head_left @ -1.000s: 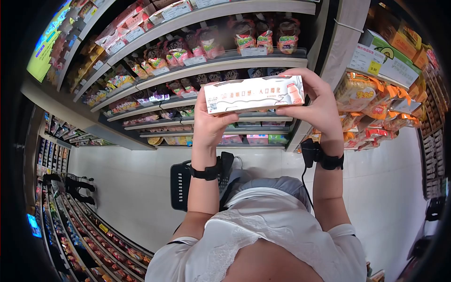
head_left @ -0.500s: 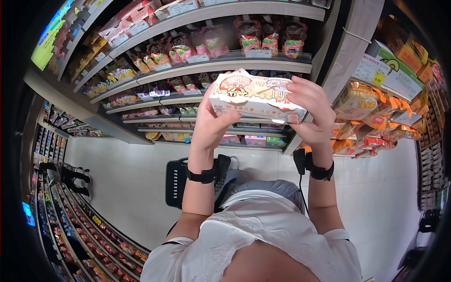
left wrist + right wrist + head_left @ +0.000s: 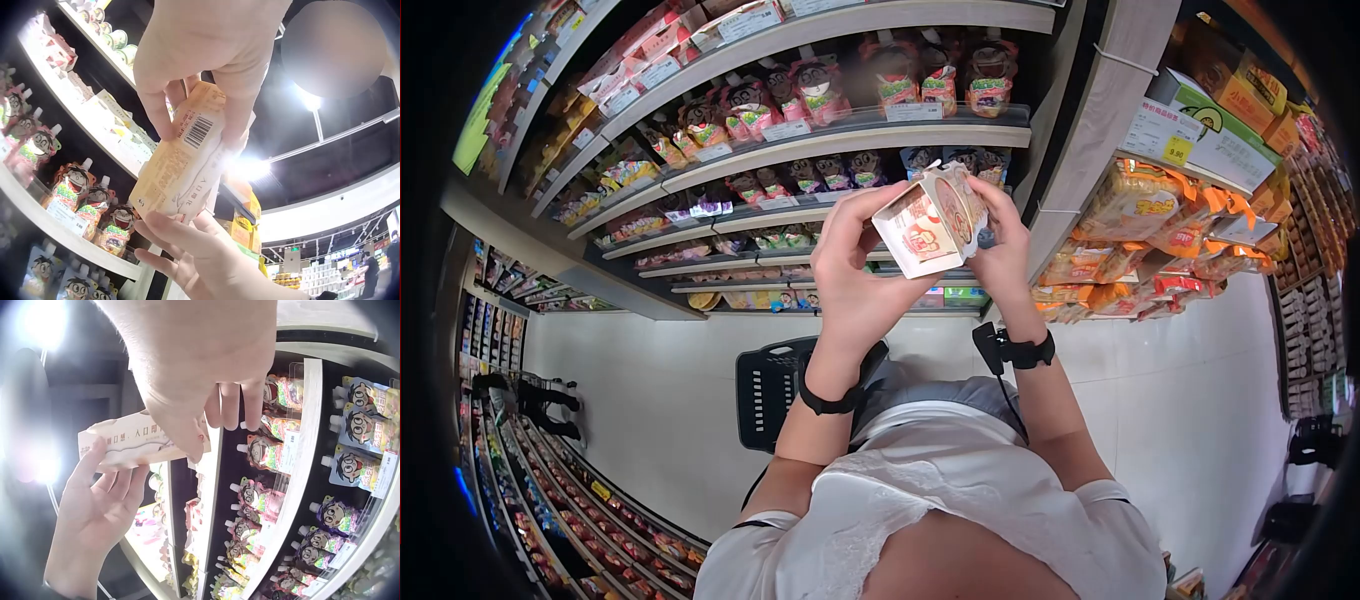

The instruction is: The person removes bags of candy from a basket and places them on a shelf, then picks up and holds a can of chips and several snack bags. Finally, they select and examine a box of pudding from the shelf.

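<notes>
A white and orange printed carton [image 3: 920, 232] is held up in front of the shelves, one end face turned toward the head view. My left hand [image 3: 855, 270] grips its near left end, thumb below and fingers behind. At the far right end, my right hand [image 3: 1003, 250] holds the carton with curled fingers. A barcode shows on the carton [image 3: 187, 150] in the left wrist view, with my left hand [image 3: 206, 50] pinching its upper end. The right wrist view shows lettering along the carton's side [image 3: 134, 439].
Shelves [image 3: 820, 135] of spouted pouches stand ahead. Orange snack bags [image 3: 1135, 200] hang at the right beside a wooden post [image 3: 1090, 130]. A black basket [image 3: 765, 395] is on the floor to the lower left. Another person [image 3: 545, 405] is at far left.
The carton has turned from lying broadside to pointing one end at the head view. Both hands have come closer together, and the right hand has moved left.
</notes>
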Demonstrator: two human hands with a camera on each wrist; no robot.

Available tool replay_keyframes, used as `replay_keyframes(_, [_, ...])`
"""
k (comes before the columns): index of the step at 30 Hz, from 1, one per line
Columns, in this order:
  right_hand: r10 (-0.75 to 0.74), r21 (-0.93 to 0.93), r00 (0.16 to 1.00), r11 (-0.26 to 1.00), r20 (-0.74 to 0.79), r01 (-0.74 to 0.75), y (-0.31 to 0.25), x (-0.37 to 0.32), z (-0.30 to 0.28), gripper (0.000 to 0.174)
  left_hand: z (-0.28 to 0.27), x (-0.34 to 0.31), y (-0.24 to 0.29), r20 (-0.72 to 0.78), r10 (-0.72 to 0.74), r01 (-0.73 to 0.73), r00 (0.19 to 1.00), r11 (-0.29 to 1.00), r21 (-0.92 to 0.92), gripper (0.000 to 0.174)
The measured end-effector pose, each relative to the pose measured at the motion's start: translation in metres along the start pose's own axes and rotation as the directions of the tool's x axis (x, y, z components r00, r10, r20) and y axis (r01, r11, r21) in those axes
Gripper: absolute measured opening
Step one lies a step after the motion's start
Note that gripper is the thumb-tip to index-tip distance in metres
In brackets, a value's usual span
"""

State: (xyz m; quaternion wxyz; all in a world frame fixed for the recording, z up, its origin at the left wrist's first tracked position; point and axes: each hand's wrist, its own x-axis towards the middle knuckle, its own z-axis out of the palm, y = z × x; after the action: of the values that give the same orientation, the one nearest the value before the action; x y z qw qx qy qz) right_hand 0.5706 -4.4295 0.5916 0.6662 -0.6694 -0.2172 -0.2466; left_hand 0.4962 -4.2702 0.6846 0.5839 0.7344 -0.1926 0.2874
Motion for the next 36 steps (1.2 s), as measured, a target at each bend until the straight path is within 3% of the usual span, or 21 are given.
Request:
replay_keyframes(10, [0.017,0.018,0.999,1.000,0.040,-0.017,-0.015,0.008,-0.004,0.064,-0.012,0.001,-0.011,-0.081,-0.045,0.027,0.996,0.978,-0.207,0.075])
replay_keyframes(13, [0.029,0.055,0.999,0.998,0.040,-0.031,-0.025,0.011,-0.009,0.062,-0.016,0.003,-0.015,-0.072,-0.080,0.061,0.994,0.969,-0.238,0.074])
replay_keyframes(15, [0.037,0.078,0.999,0.996,0.036,-0.040,-0.032,0.010,-0.013,0.063,-0.016,0.004,-0.017,-0.074,-0.114,0.080,0.991,0.929,-0.362,0.075])
replay_keyframes(26, [0.018,0.166,1.000,0.986,0.015,-0.020,-0.066,0.007,-0.032,0.064,-0.023,0.003,-0.019,0.021,-0.139,0.131,0.990,0.865,-0.484,0.078])
replay_keyframes(28, [0.105,0.340,0.994,0.935,0.007,-0.101,-0.067,0.005,-0.032,0.062,-0.022,0.002,-0.019,0.032,-0.134,0.132,0.991,0.856,-0.499,0.078])
replay_keyframes(29, [0.105,0.340,0.994,0.935,0.007,-0.101,-0.066,0.006,-0.030,0.062,-0.018,0.001,-0.017,-0.019,-0.148,0.115,0.989,0.840,-0.530,0.079])
replay_keyframes(31, [0.225,0.587,0.974,0.790,-0.009,-0.177,-0.063,0.008,-0.023,0.061,-0.011,0.001,-0.014,-0.069,-0.162,0.097,0.984,0.824,-0.558,0.079])
replay_keyframes(33, [0.225,0.606,0.974,0.771,0.028,-0.195,-0.066,0.006,-0.011,0.056,-0.004,0.001,-0.010,-0.214,-0.173,0.046,0.961,0.869,-0.493,0.077])
replay_keyframes(35, [0.319,0.732,0.908,0.544,0.271,-0.410,-0.067,0.001,0.000,0.051,0.001,0.001,-0.008,-0.247,-0.156,0.034,0.956,0.899,-0.437,0.076])
replay_keyframes(36, [0.318,0.733,0.909,0.544,0.271,-0.409,-0.067,0.001,0.005,0.051,0.003,0.000,-0.009,-0.256,-0.119,0.011,0.959,0.921,-0.390,0.076])
